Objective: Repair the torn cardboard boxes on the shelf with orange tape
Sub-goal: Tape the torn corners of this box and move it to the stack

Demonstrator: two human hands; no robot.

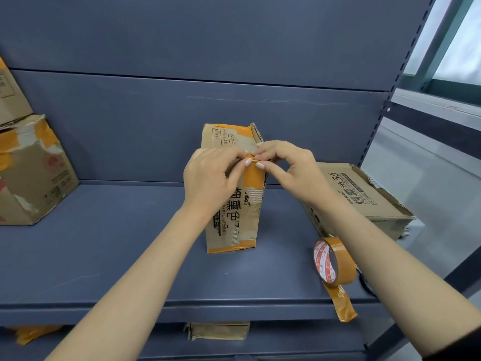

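Fingers (247, 161) of both hands pinch orange tape strip (253, 175) on upright box (231, 217); flat box (364, 196) reads "36".

Counted on the top shelf (104, 256): four cardboard boxes, namely one upright box (234, 204) in the middle, one flat box (364, 196) on the right, and two stacked on the left, a lower box (33, 178) and an upper box (10, 95). One more flattened box (218, 330) on the shelf below, so five total. One tape roll (334, 261), two hands: left hand (208, 175), right hand (291, 165).
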